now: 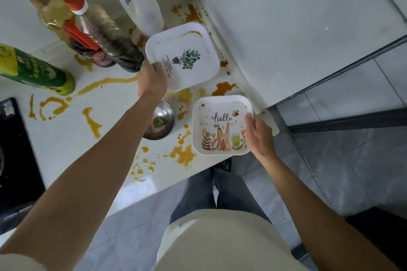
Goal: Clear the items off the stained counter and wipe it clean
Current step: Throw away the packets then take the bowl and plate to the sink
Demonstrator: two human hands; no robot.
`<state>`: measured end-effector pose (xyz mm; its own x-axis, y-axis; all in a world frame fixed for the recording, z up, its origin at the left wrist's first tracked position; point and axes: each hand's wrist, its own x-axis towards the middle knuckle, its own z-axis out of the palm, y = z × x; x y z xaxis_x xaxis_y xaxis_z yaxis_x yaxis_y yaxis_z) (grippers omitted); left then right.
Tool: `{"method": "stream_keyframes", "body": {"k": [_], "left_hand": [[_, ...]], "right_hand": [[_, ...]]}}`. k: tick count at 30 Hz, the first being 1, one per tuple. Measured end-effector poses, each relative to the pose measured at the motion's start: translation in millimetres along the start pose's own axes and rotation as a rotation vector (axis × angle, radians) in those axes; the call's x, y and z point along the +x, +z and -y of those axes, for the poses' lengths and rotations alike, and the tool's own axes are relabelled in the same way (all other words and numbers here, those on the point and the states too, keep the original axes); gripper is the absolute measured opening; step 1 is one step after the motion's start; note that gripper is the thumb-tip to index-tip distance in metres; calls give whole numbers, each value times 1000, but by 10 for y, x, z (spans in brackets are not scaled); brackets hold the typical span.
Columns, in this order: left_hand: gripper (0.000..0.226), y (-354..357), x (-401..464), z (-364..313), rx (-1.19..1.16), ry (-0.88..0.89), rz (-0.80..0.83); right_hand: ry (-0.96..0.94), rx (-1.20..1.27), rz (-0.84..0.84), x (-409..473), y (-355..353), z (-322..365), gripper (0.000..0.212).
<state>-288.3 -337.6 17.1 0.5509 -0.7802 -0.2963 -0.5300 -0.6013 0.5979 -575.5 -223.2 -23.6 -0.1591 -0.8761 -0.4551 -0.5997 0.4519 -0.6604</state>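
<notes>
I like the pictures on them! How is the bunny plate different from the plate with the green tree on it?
The bunny plate shows a rabbit, flowers, a bee and "hello"; the tree plate shows only a green tree and small writing. The right hand holds the bunny plate at the counter's front edge; the left hand holds the tree plate farther back, near the bottles. The tree plate has an orange smear along its rim; the bunny plate has small specks. Both are white, square, round-cornered.

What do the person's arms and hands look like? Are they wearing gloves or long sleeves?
No gloves and no long sleeves. The left hand and right hand are bare, and both forearms are bare too. No rings, watches or bracelets show.
</notes>
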Motion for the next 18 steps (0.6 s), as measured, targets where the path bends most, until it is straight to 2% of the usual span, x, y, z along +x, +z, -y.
{"method": "stream_keyframes", "body": {"k": [2,4,8,11,15,18], "left_hand": [[26,-102,-204,108,-7,77,16],[28,-166,-437,229,5,141,54],[28,-153,-935,427,23,142,144],[33,-112,-1226,515,-33,136,181],[36,-108,-1459,557,-32,158,115],[36,-111,-1554,584,-38,155,61]], "right_hand": [[40,100,1,-29,-36,-2,53],[65,182,15,-51,-59,31,61],[102,351,84,-112,-56,120,72],[115,382,92,-171,-37,203,65],[101,406,85,-285,-42,310,60],[70,433,113,-372,-44,356,39]]}}
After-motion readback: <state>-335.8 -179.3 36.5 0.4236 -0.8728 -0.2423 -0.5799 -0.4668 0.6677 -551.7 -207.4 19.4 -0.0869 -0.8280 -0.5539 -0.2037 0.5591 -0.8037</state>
